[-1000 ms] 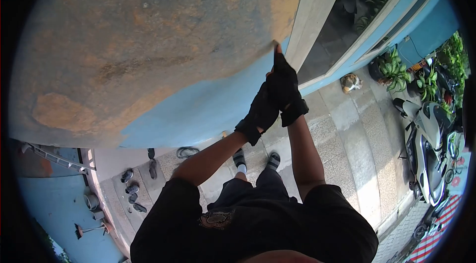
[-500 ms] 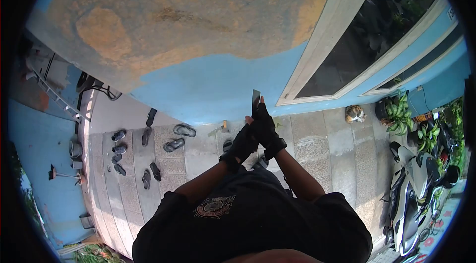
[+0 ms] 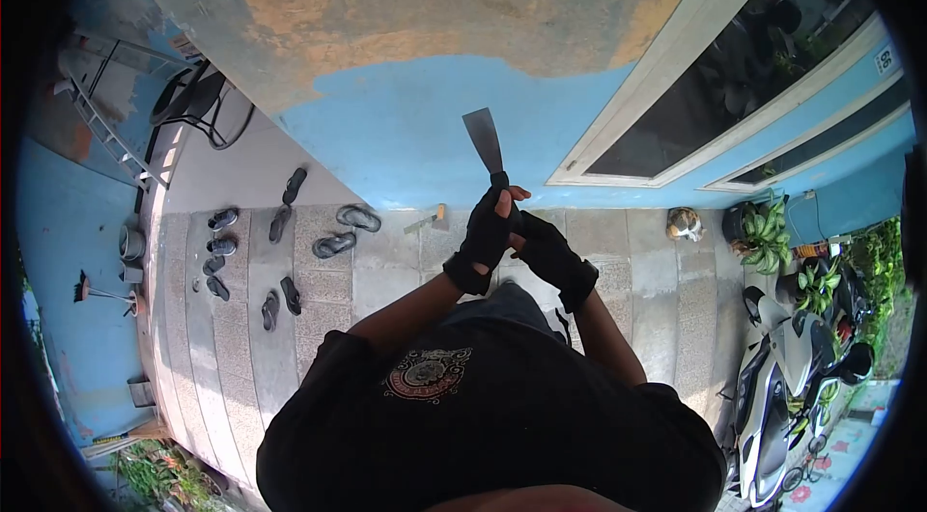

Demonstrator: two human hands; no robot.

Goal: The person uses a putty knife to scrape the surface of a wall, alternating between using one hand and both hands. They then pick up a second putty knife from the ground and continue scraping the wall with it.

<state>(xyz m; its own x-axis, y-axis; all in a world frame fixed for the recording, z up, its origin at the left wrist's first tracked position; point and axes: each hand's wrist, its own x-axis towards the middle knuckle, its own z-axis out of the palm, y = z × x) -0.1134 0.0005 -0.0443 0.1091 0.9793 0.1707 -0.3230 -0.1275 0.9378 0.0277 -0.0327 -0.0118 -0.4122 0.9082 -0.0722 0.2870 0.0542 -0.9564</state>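
A putty knife point(image 3: 483, 138) with a wide flat metal blade points up toward the blue wall point(image 3: 415, 126). My left hand point(image 3: 487, 230), in a black fingerless glove, is wrapped round its dark handle. Just to the right, my right hand point(image 3: 544, 248), gloved the same way, touches the left hand near the lower end of the handle. Its fingers are partly hidden behind the left hand, so whether they hold anything does not show. Above the blue band, the wall has a bare patch point(image 3: 406, 0) of grey and orange.
Another scraper point(image 3: 440, 217) lies on the tiled floor near the wall base. Pairs of sandals point(image 3: 334, 245) are scattered left. A cat point(image 3: 685, 224) lies by potted plants point(image 3: 765, 227) at right, with a motorbike point(image 3: 768, 406) below. A window point(image 3: 715, 78) is upper right; a ladder point(image 3: 116, 140) stands left.
The putty knife now shows its blade broadside, tilted up and left, with my left hand round its handle. My right hand has moved down and right. The view has shifted slightly.
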